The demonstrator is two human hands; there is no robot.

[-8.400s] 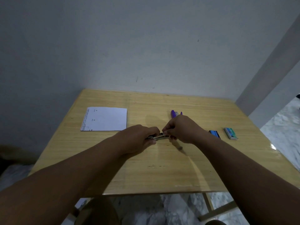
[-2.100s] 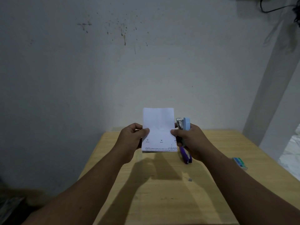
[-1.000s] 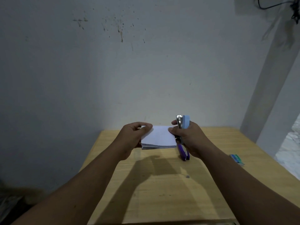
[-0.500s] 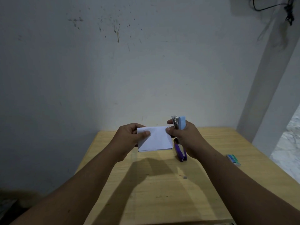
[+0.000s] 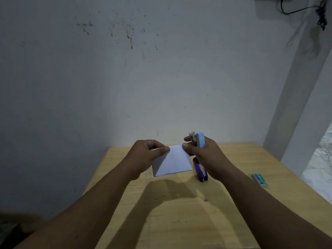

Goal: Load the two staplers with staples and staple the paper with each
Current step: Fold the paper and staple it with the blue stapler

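Observation:
I hold a folded white paper (image 5: 172,163) in the air above the wooden table (image 5: 179,212). My left hand (image 5: 145,157) pinches its upper left corner. My right hand (image 5: 206,157) pinches the upper right corner with the thumb and also grips a light blue stapler (image 5: 199,140), which stands upright with its metal nose pointing up. A purple stapler (image 5: 201,172) lies on the table just below my right hand, partly hidden by it.
A small green and blue staple box (image 5: 260,180) lies near the table's right side. A tiny dark speck (image 5: 206,200) sits on the tabletop. A stained wall rises right behind the table, and a pillar (image 5: 296,96) stands at the right.
The paper, held up unfolded two seconds ago, has been folded in half and is now tilted with its fold lower. Both hands stayed on it; the blue stapler remains in my right hand.

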